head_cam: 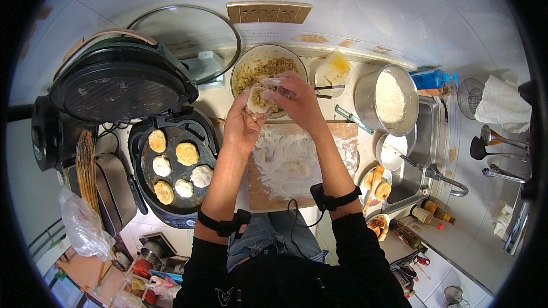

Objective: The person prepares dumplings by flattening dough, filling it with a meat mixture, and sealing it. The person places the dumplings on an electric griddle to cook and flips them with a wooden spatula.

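Note:
My left hand cups a round dough wrapper with chopped filling on it. Over its right side, the thumb and fingers of my right hand meet the dough edge; these fingertips are slightly blurred. Both hands are in front of an enamel bowl of chopped filling and partly cover it. Nearer to me lies a wooden board dusted with white flour. A faint flat piece of dough seems to rest in the flour.
At left, an electric griddle with its lid raised holds several browned and pale cakes. A glass lid leans behind. Right are a metal pot of dough, a peeler, a wooden spatula and a sink.

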The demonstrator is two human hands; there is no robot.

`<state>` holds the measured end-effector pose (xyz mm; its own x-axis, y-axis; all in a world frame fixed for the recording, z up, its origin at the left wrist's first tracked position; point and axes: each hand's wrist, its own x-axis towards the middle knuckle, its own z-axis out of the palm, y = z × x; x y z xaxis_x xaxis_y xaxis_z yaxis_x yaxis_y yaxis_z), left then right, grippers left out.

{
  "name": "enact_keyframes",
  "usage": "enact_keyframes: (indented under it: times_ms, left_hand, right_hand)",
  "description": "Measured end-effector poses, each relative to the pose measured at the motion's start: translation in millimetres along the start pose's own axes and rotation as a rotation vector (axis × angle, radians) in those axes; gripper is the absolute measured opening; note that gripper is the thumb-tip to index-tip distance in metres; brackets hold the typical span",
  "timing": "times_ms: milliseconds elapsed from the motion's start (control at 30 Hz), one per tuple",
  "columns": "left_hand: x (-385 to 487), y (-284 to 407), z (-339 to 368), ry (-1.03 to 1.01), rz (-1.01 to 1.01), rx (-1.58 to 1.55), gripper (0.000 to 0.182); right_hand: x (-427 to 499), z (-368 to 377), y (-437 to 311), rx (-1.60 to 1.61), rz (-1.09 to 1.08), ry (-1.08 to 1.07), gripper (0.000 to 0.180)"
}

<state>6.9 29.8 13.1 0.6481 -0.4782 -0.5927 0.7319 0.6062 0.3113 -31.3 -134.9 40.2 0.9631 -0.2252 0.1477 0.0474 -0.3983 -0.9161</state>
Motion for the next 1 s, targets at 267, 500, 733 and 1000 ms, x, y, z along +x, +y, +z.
enact_keyframes:
  times_ms: [267, 500, 733, 1000]
  left_hand:
    - [2, -1, 3, 0.025, -0.007, 0.010, 0.033]
    - [7, 1, -3, 0.044, -0.017, -0.033, 0.032]
    - [16, 1, -13, 0.005, -0.049, -0.002, 0.028]
    - [11, -1, -8, 0.020, -0.039, 0.011, 0.026]
  right_hand:
    - [14, 2, 0, 0.103, 0.171, -0.009, 0.018]
    - [8, -12, 34, -0.398, -0.008, 0.054, 0.018]
    - [-21, 9, 27, 0.283, 0.336, 0.024, 0.023]
    - [-25, 18, 26, 0.754, 0.360, 0.077, 0.029]
